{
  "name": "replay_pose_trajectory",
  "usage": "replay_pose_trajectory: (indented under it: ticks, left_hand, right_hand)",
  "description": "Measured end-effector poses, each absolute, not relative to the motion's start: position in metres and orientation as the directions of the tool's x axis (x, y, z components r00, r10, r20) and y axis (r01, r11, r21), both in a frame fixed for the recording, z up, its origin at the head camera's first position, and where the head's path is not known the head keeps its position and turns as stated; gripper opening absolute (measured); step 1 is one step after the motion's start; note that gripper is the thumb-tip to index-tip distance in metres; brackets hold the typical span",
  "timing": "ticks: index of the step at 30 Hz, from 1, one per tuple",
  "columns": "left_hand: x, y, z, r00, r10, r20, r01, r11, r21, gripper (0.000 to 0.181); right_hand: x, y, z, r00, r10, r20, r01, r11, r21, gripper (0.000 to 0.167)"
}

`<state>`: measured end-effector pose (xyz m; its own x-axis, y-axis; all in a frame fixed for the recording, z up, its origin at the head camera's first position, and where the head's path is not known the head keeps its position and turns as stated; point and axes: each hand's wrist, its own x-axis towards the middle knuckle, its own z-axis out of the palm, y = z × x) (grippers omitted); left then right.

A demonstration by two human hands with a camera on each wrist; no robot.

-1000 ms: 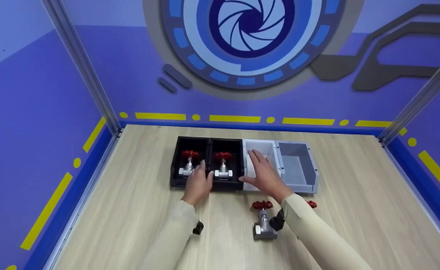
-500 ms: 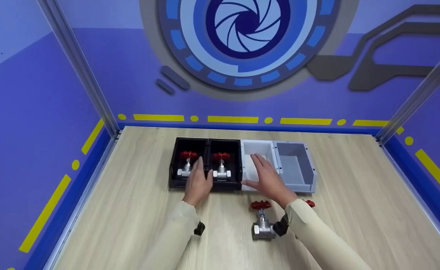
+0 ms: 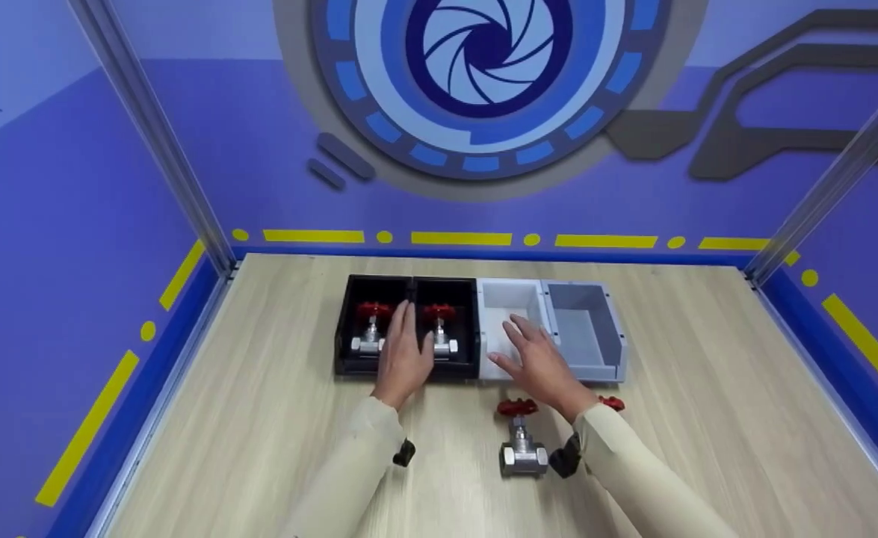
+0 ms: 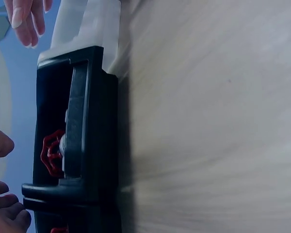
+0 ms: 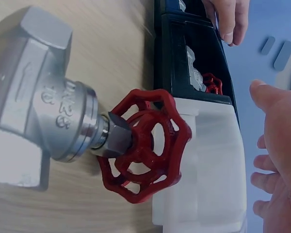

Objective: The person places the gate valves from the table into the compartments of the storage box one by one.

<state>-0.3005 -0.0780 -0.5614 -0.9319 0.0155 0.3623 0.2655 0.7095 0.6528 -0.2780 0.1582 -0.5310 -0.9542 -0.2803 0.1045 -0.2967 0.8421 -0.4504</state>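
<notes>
I monitor the left hand [image 3: 405, 362] above two black plastic bins [image 3: 453, 371], the right hand [image 3: 546, 368] above one white plastic bin [image 3: 509, 290], all fingers [image 3: 408, 320] loosely extended.

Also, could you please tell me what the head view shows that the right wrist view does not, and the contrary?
Only the head view shows the yellow stripes on the wall and the pale sleeves. Only the right wrist view shows raised lettering on a valve. Both show the left hand, the right hand, black bins and the white bin.
</notes>
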Motion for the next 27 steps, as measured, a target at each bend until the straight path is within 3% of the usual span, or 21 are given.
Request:
replay_pose_trajectory:
  ticks: [20, 27]
  left_hand:
    - [-0.299, -0.052, -0.559, -0.934, 0.071, 0.349, 0.299, 0.690, 0.659, 0.060]
    - [-0.295, -0.047, -0.560, -0.927, 0.121, 0.354, 0.337, 0.679, 0.652, 0.056]
  right_hand:
    - [-0.267, 0.168, -0.535, -0.961, -0.255, 0.105, -0.272, 0.815, -0.512, 0.065]
    - [-0.266, 0.172, -0.540, -0.940, -0.265, 0.216, -0.340, 0.789, -0.512, 0.045]
